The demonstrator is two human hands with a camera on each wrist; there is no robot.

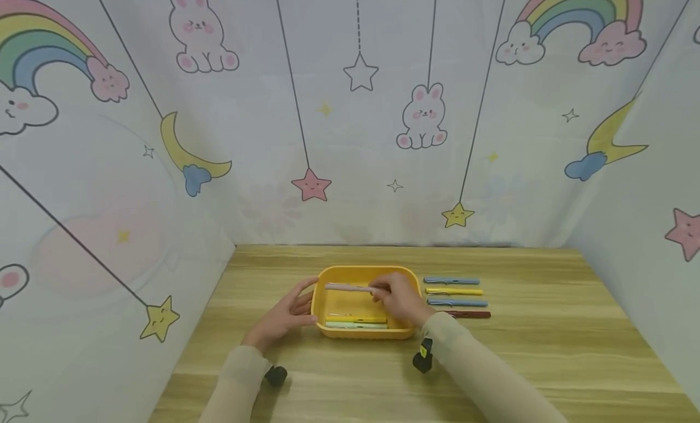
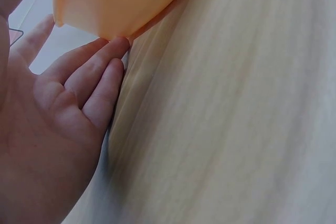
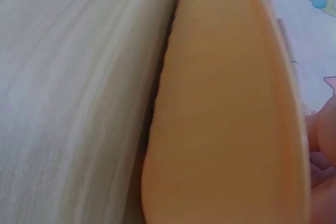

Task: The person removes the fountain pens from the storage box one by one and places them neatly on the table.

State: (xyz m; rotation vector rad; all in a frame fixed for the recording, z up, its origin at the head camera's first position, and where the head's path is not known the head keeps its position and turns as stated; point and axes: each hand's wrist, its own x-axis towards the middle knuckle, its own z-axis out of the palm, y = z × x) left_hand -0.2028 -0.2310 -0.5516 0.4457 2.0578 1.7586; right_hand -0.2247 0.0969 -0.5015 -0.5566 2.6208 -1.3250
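Observation:
A yellow plastic basket (image 1: 365, 333) stands on the table. Inside it, near the front wall, lie a yellow pen (image 1: 358, 319) and a pale green pen (image 1: 355, 326). My right hand (image 1: 396, 295) reaches over the basket's right end and pinches one end of a light pink pen (image 1: 347, 287), which points left, level with the back half of the basket. My left hand (image 1: 287, 313) rests against the basket's left end, thumb by the front corner. In the left wrist view its fairly straight fingers (image 2: 97, 74) touch the basket's outer wall (image 2: 115, 3).
Right of the basket, pens lie in a column: a blue pen (image 1: 451, 281), a yellow pen (image 1: 455, 292), another blue pen (image 1: 458, 302) and a dark red pen (image 1: 471, 315) partly behind the right wrist. A printed cloth (image 1: 361, 137) encloses the wooden table (image 1: 350, 380) at back and sides.

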